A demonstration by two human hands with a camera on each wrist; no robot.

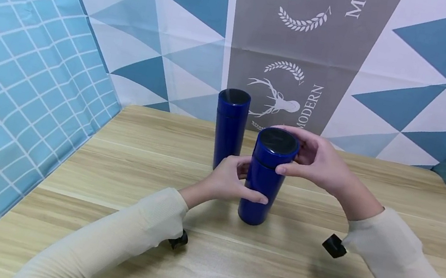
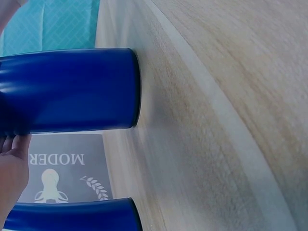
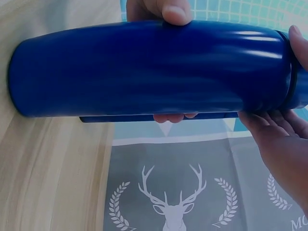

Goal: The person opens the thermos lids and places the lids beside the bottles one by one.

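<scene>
A dark blue thermos flask (image 1: 261, 185) with a dark-topped lid (image 1: 278, 141) stands upright between both hands. Around its body, the left hand (image 1: 228, 179) grips from the left, thumb across the front. My right hand (image 1: 317, 160) holds it higher up, with thumb and fingers around the lid and the seam below. In the right wrist view the fingers (image 3: 276, 125) curl under the lid end of the flask (image 3: 144, 70). A second blue flask (image 1: 230, 128) of the same look stands behind and to the left, its lower part partly hidden by the left hand.
The flasks are on a wood-grain table (image 1: 133, 173). A patterned cloth (image 1: 187, 34) with triangles and deer prints hangs behind it, and a blue tiled sheet (image 1: 16, 75) lines the left side. Small black devices (image 1: 334, 246) sit at both wrists.
</scene>
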